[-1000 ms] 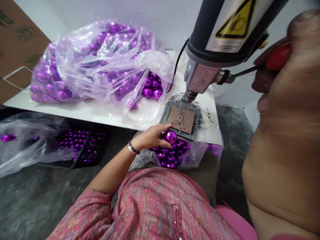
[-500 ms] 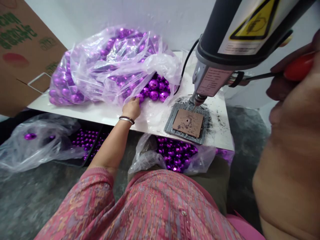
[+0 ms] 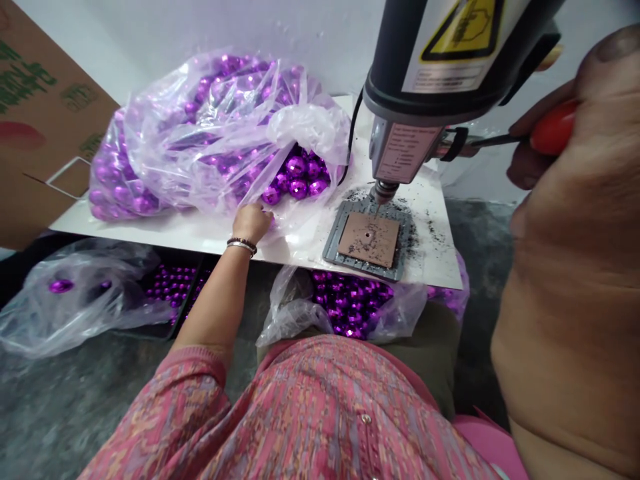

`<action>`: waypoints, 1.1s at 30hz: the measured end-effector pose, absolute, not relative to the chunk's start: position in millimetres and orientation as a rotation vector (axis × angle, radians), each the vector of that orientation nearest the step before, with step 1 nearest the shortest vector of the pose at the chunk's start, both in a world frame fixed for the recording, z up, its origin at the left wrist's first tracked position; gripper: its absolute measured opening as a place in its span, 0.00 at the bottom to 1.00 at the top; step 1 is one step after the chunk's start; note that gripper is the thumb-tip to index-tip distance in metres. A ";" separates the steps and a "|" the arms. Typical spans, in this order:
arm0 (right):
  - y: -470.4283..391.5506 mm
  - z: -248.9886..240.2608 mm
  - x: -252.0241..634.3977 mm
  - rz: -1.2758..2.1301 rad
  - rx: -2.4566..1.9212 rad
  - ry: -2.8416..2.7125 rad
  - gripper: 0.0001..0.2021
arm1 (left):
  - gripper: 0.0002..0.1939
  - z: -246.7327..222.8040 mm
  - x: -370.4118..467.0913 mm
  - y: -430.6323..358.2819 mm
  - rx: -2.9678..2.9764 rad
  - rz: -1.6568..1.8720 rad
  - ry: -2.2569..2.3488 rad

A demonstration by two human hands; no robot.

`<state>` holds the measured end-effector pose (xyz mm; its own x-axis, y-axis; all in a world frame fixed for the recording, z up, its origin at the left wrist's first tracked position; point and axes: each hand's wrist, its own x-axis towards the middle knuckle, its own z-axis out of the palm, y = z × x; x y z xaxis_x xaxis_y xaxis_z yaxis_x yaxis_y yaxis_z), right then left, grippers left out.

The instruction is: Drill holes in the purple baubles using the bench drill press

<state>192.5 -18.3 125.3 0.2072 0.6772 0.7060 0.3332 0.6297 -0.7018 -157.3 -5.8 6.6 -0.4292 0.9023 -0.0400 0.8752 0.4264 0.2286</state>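
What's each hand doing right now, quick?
Left hand: at the mouth of the bag of purple balls; grip cannot be told.
Right hand: closed on the red lever knob.

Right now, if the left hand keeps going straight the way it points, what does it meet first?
The left hand points at the open mouth of the plastic bag; it would probably meet the nearest purple balls there first, though depth is unclear.

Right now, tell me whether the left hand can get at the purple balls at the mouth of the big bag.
Probably yes: the left hand rests on the bag plastic beside the balls, with its mouth open.
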 end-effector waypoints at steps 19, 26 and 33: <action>-30.4 132.1 182.2 0.368 -0.904 -1.414 0.18 | 0.16 31.4 -92.6 -27.4 0.864 1.173 1.213; -29.7 132.1 184.8 0.359 -0.917 -1.406 0.17 | 0.15 5.3 -46.7 -25.1 0.684 0.966 0.986; -33.0 133.6 183.7 0.396 -0.991 -1.373 0.18 | 0.23 0.5 -32.4 -22.2 0.670 0.968 0.976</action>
<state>183.7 -33.0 133.6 0.2120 0.7497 0.6269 0.3008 0.5602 -0.7718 -32.4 -22.2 0.5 0.2259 0.9005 -0.3717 -0.3644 0.4320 0.8250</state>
